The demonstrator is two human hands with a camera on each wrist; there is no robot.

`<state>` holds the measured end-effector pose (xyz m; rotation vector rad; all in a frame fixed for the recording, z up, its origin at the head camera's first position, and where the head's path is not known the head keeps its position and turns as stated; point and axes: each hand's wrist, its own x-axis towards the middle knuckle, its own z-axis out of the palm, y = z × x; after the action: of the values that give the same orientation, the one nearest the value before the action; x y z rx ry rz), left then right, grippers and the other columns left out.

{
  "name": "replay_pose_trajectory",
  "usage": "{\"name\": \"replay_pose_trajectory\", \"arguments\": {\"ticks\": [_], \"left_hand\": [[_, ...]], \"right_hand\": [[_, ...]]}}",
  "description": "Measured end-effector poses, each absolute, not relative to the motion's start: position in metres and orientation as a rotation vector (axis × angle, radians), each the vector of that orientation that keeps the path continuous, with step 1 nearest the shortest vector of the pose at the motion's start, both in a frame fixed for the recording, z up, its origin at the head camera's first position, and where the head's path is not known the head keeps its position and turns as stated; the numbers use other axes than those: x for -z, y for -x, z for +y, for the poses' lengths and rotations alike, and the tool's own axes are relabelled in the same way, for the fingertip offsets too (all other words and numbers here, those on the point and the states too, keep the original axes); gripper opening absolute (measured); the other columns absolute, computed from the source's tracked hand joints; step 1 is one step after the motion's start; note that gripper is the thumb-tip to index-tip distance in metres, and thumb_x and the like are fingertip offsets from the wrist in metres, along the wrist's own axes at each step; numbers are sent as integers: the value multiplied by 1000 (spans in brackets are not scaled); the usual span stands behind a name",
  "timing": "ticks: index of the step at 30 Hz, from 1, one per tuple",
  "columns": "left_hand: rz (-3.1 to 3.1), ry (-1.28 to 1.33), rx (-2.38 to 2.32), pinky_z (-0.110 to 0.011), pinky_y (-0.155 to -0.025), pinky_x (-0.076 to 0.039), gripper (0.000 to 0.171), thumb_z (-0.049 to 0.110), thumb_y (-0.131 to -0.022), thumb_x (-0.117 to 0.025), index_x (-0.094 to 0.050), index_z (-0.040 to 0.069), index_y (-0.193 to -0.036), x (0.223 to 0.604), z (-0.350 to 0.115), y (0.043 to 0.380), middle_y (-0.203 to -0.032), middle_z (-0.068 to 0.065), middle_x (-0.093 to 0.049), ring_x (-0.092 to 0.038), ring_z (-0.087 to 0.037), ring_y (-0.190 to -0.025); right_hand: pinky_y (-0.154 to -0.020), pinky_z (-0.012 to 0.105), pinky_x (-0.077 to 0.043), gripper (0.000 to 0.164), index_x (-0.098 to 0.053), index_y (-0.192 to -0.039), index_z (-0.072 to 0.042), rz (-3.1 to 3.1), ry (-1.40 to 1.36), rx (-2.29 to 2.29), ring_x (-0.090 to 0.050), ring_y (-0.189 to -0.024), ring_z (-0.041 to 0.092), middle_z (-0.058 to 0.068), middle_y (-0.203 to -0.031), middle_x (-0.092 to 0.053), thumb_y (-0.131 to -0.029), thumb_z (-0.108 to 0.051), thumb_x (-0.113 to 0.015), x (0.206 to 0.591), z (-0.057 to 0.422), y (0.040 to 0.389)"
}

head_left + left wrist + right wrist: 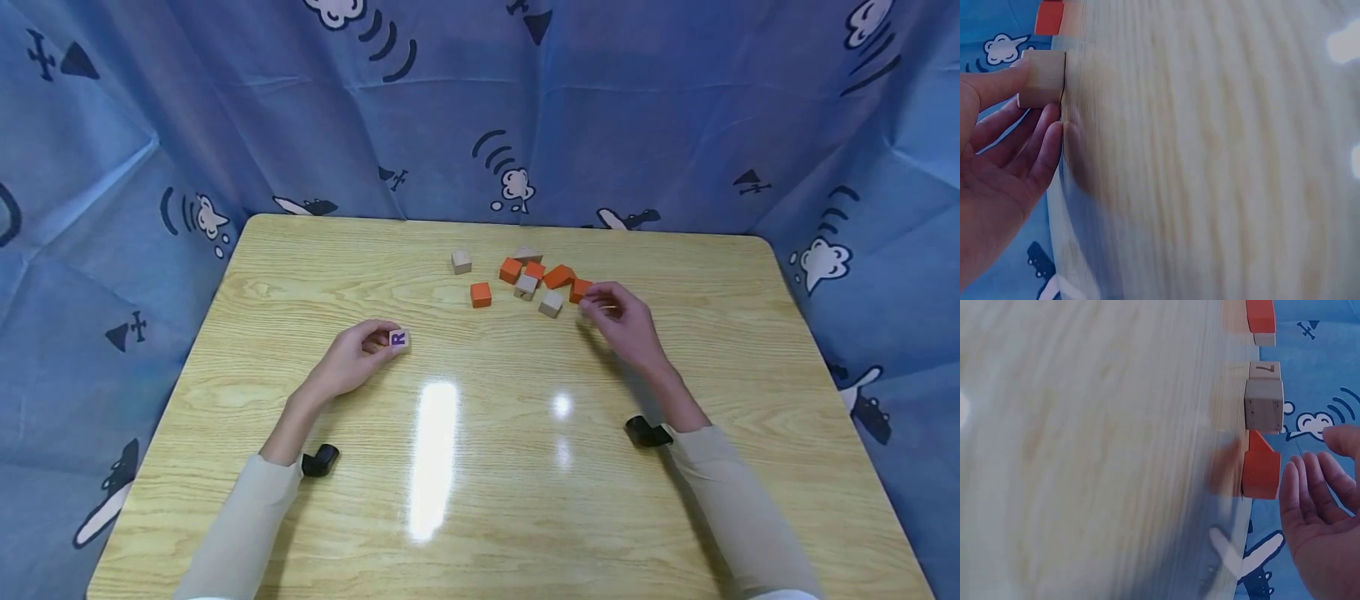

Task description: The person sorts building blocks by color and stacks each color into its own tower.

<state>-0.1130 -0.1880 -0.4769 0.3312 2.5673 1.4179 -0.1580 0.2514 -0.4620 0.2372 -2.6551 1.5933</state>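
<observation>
My left hand (356, 357) pinches a small pale wooden letter block (400, 339) between thumb and fingers, left of the table's middle. A purple R shows on one face in the head view; in the left wrist view the block (1045, 78) sits at the fingertips, close to the tabletop. At the right end of a block cluster is my right hand (626, 329), fingers loosely bent and nothing between them. Its fingertips are right by an orange block (1261, 475). Next to that block stands a pale wooden cube (551, 303), with a marked pale block (526, 287) just beyond.
In the cluster there are also an orange cube (511, 269), an orange wedge-shaped block (558, 277) and a pale wedge-like block (527, 254). Another orange cube (481, 295) and a pale cube (461, 262) stand apart to the left. A blue patterned curtain (450, 108) surrounds the table.
</observation>
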Motion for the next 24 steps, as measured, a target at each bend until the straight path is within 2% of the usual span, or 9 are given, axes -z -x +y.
{"name": "replay_pose_trajectory", "arguments": {"ticks": [4,11,18,24], "left_hand": [[2566,-330,-1408,-38,-86,-56,41,11,-98,-73,-62,-1,-135,477,-195,109,-114,-17,-66,-66,-28,-99],[2584,-349,-1381,-42,-87,-56,42,10,-98,-71,-61,0,-137,475,-207,102,-115,-18,-67,-66,-30,-100],[2588,-391,-1392,-37,-85,-56,42,7,-97,-72,-61,-2,-137,476,-219,100,-113,-18,-67,-66,-29,-98],[2577,-420,-1397,-35,-85,-56,38,7,-98,-71,-65,2,-135,475,-226,95,-115,-15,-69,-66,-26,-99]], "right_hand": [[-87,16,-48,34,-62,-128,4,-2656,-285,-1574,-60,-105,15,16,-117,-67,-102,-18,-67,469,247,163],[-84,18,-49,33,-63,-127,5,-2654,-369,-1528,-60,-103,25,19,-115,-66,-100,-13,-69,474,237,169],[-84,23,-49,34,-62,-130,3,-2713,-399,-1411,-60,-105,29,20,-120,-64,-99,-10,-70,475,230,170],[-79,20,-47,39,-62,-131,5,-2735,-456,-1309,-61,-101,29,20,-118,-64,-96,-8,-74,477,227,172]]}}
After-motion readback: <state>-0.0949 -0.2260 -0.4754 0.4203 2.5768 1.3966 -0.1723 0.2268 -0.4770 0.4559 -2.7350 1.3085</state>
